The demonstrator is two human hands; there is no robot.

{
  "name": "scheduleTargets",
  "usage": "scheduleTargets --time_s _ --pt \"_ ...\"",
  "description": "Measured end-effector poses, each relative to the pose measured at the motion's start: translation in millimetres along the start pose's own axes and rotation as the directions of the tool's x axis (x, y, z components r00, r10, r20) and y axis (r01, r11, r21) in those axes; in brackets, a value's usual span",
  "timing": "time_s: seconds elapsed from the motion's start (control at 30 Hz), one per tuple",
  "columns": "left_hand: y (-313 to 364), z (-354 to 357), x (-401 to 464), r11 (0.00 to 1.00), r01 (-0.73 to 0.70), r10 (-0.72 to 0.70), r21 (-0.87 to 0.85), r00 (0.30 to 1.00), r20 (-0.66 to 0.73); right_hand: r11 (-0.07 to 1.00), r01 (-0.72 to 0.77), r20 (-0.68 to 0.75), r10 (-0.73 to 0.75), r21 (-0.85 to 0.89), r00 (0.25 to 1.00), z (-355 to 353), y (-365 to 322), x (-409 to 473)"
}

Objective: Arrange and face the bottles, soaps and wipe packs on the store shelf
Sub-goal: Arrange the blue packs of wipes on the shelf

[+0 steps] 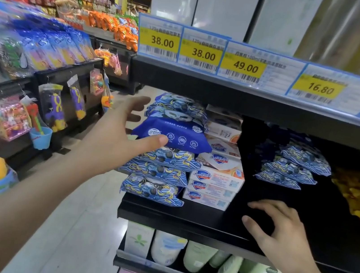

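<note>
Two hands busy: left hand (113, 135) gripping dark-blue wipe pack (174, 135) on stack, right hand (277, 232) spread flat on shelf (185, 217).

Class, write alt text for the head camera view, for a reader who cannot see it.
A person's left hand grips a dark blue wipe pack in a stack of patterned wipe packs at the left end of a black store shelf. Boxed soaps are stacked beside them, and the right hand rests open on the bare shelf.
</note>
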State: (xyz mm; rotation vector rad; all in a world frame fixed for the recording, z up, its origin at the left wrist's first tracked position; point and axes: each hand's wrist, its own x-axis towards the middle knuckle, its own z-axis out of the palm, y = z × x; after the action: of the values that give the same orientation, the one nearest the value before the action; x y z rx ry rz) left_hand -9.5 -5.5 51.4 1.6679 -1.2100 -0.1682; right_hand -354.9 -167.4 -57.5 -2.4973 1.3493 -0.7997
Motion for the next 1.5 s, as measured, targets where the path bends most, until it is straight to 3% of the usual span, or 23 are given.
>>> scheduleTargets --time_s 0.27,0.37,0.5,0.6,0.77,0.97,1.1,1.27,1.5 --pt "-11.7 -2.4 -36.1 0.999 0.018 -0.021 -0.049 0.997 -0.073 1.0 0.015 -0.007 -0.015 0.008 1.0 0.0 -0.8 -1.3" --pt "-13.9 -1.4 -61.4 0.999 0.008 -0.016 -0.047 0.986 -0.169 0.999 0.028 -0.005 -0.028 0.034 1.0 0.1 0.7 -2.0" --pt "-29.4 12.8 -100.9 0.993 0.008 -0.053 -0.114 0.915 -0.399 0.97 0.029 -0.069 -0.013 0.241 0.998 -6.6 9.0 -1.1" --pt "-20.4 46.1 -128.0 0.989 0.014 -0.075 -0.146 0.902 -0.426 0.95 0.062 -0.075 -0.041 0.306 0.996 -14.8 24.7 -2.5" --pt "70.6 135.0 -150.4 0.986 -0.159 0.14 -0.045 0.949 -0.283 0.937 0.057 -0.101 -0.024 0.344 0.995 -44.9 64.1 4.2" --pt "108.7 239.4 -121.6 0.98 -0.188 0.187 0.058 0.982 0.012 0.937 0.013 -0.108 0.027 0.35 0.994 -79.6 112.8 28.0" --pt "93.0 281.2 -85.1 0.923 -0.194 0.126 0.332 0.968 0.217 0.946 0.024 -0.128 0.018 0.322 0.992 -92.3 132.6 56.7" --pt "81.7 292.7 -77.5 0.829 -0.178 0.037 0.53 0.963 0.266 0.962 0.037 -0.124 -0.003 0.27 0.992 -98.3 130.9 105.2" --pt "82.7 291.3 -74.2 0.848 -0.121 -0.026 0.516 0.963 0.269 0.979 0.106 -0.046 -0.1 0.176 0.994 -93.1 116.2 141.7"
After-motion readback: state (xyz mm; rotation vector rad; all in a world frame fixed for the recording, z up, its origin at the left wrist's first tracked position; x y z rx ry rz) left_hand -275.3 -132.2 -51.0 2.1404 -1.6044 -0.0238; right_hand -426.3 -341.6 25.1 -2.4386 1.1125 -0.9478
